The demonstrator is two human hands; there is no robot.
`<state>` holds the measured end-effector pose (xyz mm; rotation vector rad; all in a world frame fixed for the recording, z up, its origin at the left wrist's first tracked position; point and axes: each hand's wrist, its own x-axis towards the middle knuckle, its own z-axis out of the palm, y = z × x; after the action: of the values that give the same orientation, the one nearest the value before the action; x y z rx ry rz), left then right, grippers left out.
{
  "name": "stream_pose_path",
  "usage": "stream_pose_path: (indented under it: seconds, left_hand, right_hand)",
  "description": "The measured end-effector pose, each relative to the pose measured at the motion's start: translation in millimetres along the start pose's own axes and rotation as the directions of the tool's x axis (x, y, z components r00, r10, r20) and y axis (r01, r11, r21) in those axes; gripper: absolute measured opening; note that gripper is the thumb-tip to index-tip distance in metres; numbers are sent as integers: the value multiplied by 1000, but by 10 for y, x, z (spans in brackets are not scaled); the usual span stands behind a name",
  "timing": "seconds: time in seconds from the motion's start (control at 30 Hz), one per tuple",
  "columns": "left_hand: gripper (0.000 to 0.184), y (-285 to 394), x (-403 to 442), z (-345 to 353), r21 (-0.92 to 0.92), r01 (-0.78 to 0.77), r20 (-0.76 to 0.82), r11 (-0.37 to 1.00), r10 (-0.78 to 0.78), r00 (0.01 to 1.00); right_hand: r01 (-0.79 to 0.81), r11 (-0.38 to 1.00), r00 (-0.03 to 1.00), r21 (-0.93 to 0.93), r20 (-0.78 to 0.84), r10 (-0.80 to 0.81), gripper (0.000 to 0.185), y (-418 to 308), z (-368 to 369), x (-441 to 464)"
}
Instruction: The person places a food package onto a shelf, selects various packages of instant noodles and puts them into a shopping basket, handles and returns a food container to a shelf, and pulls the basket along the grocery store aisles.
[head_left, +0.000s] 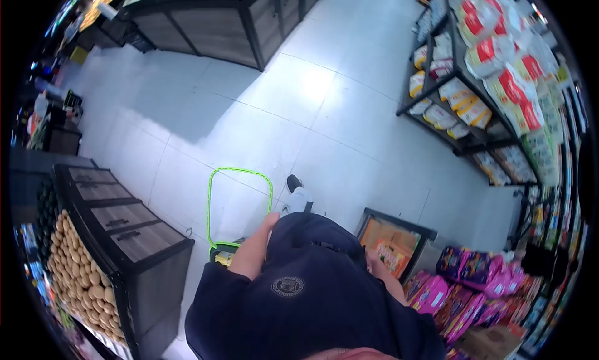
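My left arm reaches forward past a bright green loop-shaped handle (240, 170). At the end of that arm, the little that shows of my left hand (273, 219) lies close to the loop's right side, and its fingers are hidden. Whether it touches the loop I cannot tell. Below the loop, a dark basket with a green rim (218, 246) is partly covered by my arm, with something yellow inside. My right hand (372, 257) is down by my right side, largely behind my dark shirt (337, 285), and its fingers do not show clearly.
A dark produce stand (146, 235) heaped with potatoes (84, 279) is on the left. Ahead stands another wooden counter (206, 32). On the right are a shelf of bagged goods (462, 104), a black-framed bin (399, 213) and purple packages (468, 266). Pale tiled floor (331, 154) lies between.
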<state>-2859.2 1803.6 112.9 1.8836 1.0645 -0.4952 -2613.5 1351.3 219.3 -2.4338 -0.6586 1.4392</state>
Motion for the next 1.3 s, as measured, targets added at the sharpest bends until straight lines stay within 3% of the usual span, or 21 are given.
stream_pose_path:
  seconds: [0.03, 0.07, 0.13, 0.2, 0.27, 0.33, 0.47, 0.53, 0.57, 0.67, 0.73, 0.77, 0.8, 0.83, 0.9, 0.93, 1.0, 1.03, 1.1, 1.23, 1.3]
  left_hand:
    - [39, 271, 51, -435, 74, 13, 165, 997, -25, 986]
    - [43, 523, 190, -902, 148, 2, 319, 989, -50, 946]
    - [41, 629, 628, -1411, 210, -38, 161, 977, 4, 987]
    - [41, 775, 1002, -1930, 155, 54, 45, 986, -62, 997]
    - [36, 920, 1268, -2312, -17, 50, -200, 999, -52, 978]
    - [31, 1124, 1502, -2592, -133, -23, -299, 991, -18, 954]
    - [28, 1384, 1719, -2795, -394, -64, -287, 917, -56, 956]
    - [29, 1344, 1698, -2748, -382, -82, -275, 921, -29, 961]
    - [29, 1238, 1664, -2737, -405, -36, -258, 914, -77, 963]
    - [32, 848, 1483, -2576, -460, 197, -185, 866, -310, 933]
    - [33, 497, 1342, -2301, -584, 405, -184, 704, -601, 778]
    - [34, 435, 1183, -2125, -642, 498, -193, 583, -751, 631]
    - [34, 435, 1060, -2065, -703, 557, -188, 442, -871, 454]
    - [34, 439, 956, -2142, -745, 543, -174, 387, -899, 402]
    - [35, 498, 728, -2209, -896, 403, 93, 188, -807, 584]
    - [35, 597, 674, -2243, -912, 386, 114, 136, -820, 560]
    - [35, 748, 686, -2329, -956, -150, 184, -252, -914, 362]
    - [35, 704, 705, -2293, -941, -178, 213, -289, -911, 352]
    - [35, 561, 813, -2118, -990, -23, 125, -138, -946, 300]
    - [37, 281, 1021, -1939, -949, -43, 276, -312, -889, 366]
    - [40, -190, 1435, -1482, -963, -22, 251, -269, -923, 291]
  right_hand:
    - [347, 745, 938, -569, 220, -269, 18, -78, -281, 160]
    - [482, 597, 875, -641, 320, -363, 18, -200, -425, 297]
    - [129, 978, 982, -162, 158, -104, 17, -536, -657, 703]
    - [-150, 914, 988, 377, 37, 147, 17, -991, -919, 1138]
    - [-107, 872, 993, 478, 3, 120, 17, -1403, -1123, 1572]
    - [-54, 851, 997, 522, -20, 76, 17, -1748, -1339, 1918]
    - [58, 840, 998, 539, -15, -59, 17, -2229, -1734, 2631]
    - [-37, 859, 992, 511, 120, -29, 15, -2663, -2150, 2717]
    - [-148, 855, 974, 497, 226, 38, 14, -2948, -2346, 2740]
    - [-62, 970, 948, 233, 317, -16, 16, -3357, -2752, 3395]
    - [-25, 997, 939, 66, 345, 1, 17, -3673, -3154, 3910]
    - [-22, 1000, 937, -3, 349, 22, 18, -3877, -3350, 4174]
    - [-22, 998, 939, -61, 343, 42, 19, -4134, -3556, 4462]
    - [-39, 994, 945, -99, 319, 69, 20, -4453, -3776, 4736]
    - [-67, 983, 964, -172, 244, 109, 21, -5147, -4131, 5258]
    - [-79, 976, 974, -204, 194, 119, 22, -5504, -4278, 5523]
    - [-43, 962, 988, -270, 132, 81, 23, -6262, -4475, 5999]
    - [4, 948, 987, -319, 154, 47, 25, -6643, -4500, 6223]
    - [87, 927, 982, -366, 189, -18, 28, -7407, -4387, 6488]
    - [287, 871, 948, -398, 249, -199, 32, -8724, -3511, 6081]
    - [381, 840, 906, -386, 339, -255, 34, -9130, -2902, 5546]
